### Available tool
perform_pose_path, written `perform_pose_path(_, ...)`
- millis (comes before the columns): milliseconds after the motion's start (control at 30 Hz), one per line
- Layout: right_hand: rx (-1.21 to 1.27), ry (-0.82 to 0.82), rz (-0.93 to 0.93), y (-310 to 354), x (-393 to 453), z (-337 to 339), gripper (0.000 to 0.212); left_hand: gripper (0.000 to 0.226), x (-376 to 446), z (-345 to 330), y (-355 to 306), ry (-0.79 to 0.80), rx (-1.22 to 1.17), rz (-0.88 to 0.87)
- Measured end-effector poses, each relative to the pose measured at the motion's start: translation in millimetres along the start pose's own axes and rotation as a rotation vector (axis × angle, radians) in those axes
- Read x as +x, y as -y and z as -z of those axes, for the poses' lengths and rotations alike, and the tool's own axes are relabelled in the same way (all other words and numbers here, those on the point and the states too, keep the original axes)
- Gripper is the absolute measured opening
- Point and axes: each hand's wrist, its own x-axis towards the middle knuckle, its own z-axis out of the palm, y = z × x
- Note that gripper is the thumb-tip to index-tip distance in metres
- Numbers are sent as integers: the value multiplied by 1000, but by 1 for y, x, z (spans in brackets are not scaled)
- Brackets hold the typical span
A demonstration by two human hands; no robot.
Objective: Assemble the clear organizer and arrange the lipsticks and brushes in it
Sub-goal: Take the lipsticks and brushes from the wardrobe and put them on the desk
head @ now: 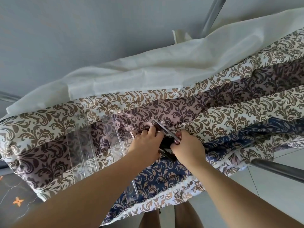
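Note:
Several clear organizer panels (82, 145) lie flat on the patterned cloth left of centre, and another clear piece (132, 190) sits near the front edge. In the middle, my left hand (146, 142) and my right hand (187, 148) meet over a bundle of dark, slim items (166, 143), probably lipsticks or brushes; the hands hide most of it. My left hand's fingers curl over the bundle's left side. A narrow clear strip (162, 126) slants up to the left, and my right hand's fingertips pinch its lower end.
The table is covered by a brown, mauve and navy damask cloth (230, 116), with a white cloth (148, 69) bunched along the far edge. A metal bar (279, 170) crosses at the right. Tiled floor lies beneath, and a dark mat (16, 195) shows at bottom left.

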Motion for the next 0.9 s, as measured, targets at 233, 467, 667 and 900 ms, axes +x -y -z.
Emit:
perform_pose_path(233,279,68,2,-13,1,8,12,58,0,-3,-2,-12,-67,-49)
perform_pose_path(467,391,23,-13,-23,-5,11,22,44,7,5,1,-32,-244,10)
perform_pose_path(667,456,4,1,-25,-9,12,22,25,-3,9,-4,-116,-680,322)
perform_pose_path(900,471,38,-20,-21,-13,11,19,30,-7,-4,-32,64,-881,545)
